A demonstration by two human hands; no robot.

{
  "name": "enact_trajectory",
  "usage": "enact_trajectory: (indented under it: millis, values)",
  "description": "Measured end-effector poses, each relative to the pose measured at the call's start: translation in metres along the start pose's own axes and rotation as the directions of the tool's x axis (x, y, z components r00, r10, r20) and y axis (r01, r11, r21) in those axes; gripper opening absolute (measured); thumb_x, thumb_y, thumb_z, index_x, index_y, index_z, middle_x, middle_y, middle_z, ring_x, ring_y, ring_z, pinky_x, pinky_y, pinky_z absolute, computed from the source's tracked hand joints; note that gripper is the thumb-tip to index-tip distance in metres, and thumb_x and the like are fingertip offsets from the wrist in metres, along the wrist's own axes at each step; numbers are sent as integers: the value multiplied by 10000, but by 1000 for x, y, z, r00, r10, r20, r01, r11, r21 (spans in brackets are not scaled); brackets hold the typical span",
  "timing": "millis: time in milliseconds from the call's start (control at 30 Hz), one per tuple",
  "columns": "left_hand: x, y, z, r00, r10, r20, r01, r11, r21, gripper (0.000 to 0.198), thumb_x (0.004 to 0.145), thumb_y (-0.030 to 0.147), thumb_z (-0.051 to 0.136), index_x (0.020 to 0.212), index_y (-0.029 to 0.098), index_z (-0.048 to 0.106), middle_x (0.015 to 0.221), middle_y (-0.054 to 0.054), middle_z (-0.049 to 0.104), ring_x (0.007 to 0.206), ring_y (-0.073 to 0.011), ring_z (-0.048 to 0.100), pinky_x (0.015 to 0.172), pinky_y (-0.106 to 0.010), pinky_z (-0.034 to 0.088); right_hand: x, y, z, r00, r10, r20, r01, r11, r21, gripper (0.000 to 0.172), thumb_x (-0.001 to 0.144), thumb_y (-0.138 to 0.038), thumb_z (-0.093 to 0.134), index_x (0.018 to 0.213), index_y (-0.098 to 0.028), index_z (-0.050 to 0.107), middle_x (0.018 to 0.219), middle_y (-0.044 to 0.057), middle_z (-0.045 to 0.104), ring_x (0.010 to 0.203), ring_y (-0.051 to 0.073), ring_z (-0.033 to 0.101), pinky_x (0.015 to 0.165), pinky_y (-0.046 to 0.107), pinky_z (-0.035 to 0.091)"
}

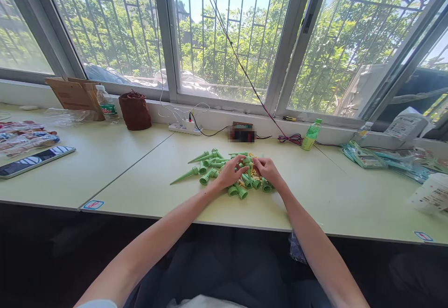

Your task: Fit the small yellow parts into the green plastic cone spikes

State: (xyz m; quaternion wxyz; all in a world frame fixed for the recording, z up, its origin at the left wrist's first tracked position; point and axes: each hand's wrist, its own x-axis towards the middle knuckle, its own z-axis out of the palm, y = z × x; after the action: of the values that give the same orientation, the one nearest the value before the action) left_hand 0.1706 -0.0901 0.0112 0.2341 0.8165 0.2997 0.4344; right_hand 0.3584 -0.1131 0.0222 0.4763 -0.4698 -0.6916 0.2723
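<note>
A pile of green plastic cone-shaped spikes (210, 165) lies on the pale table (332, 196) in front of me. Both hands rest on the right part of the pile. My left hand (229, 172) has its fingers curled around a green spike (247, 161). My right hand (268, 169) meets it from the right, its fingers pinched on the same green piece. Several short green pieces (241, 190) lie just below my hands. One long spike (185, 176) lies apart at the left of the pile.
Along the window sill stand a green bottle (311, 135), a power strip (185, 127) with cables, a brown pouch (135, 110), a cardboard box (73, 95) and a clear bottle (107, 105). A phone (35, 161) lies far left. Packets (367, 157) lie at right.
</note>
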Motion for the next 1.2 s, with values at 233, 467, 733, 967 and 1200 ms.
enact_trajectory:
  millis: [233, 467, 733, 967, 1200]
  values:
    - [-1, -1, 2, 999, 32, -18, -33, 999, -10, 382, 869, 415, 572, 1177, 192, 538, 1003, -51, 628, 620, -98, 543, 584, -235, 493, 1, 1, 0, 1000, 2, -10, -3, 999, -35, 564, 882, -582, 460, 487, -181, 491, 364, -26, 426, 355, 95, 374, 424, 245, 321]
    - [0, 3, 2, 998, 14, -56, -17, 998, -62, 432, 865, 425, 580, 1215, 202, 462, 995, -46, 630, 558, -78, 551, 553, -234, 485, 0, -1, 1, 997, 34, -76, -24, 990, 137, 536, 849, -630, 493, 553, -183, 514, 377, -37, 416, 345, 94, 356, 392, 250, 306]
    - [1, 3, 2, 999, 42, 2, -42, 999, -21, 344, 853, 437, 592, 1056, 160, 571, 926, -55, 652, 662, -124, 604, 548, -232, 494, 1, -7, 0, 999, 28, -36, -17, 962, 271, 522, 813, -656, 543, 601, -179, 529, 427, -48, 413, 372, 93, 390, 407, 250, 330]
    - [0, -3, 5, 988, 135, -75, -136, 991, -2, 302, 883, 347, 581, 1128, 171, 566, 952, -55, 613, 708, -114, 592, 511, -189, 495, 0, -5, -1, 1000, -5, 27, -3, 956, 295, 496, 826, -640, 541, 650, -177, 561, 446, -46, 432, 400, 99, 408, 431, 251, 338]
    - [0, -3, -1, 964, 242, -111, -240, 970, 32, 251, 900, 294, 575, 1122, 196, 638, 980, -52, 571, 697, -90, 578, 542, -186, 510, -2, -6, -3, 995, 13, 100, -41, 960, 279, 499, 855, -606, 527, 613, -171, 565, 449, -25, 483, 405, 98, 423, 452, 249, 346]
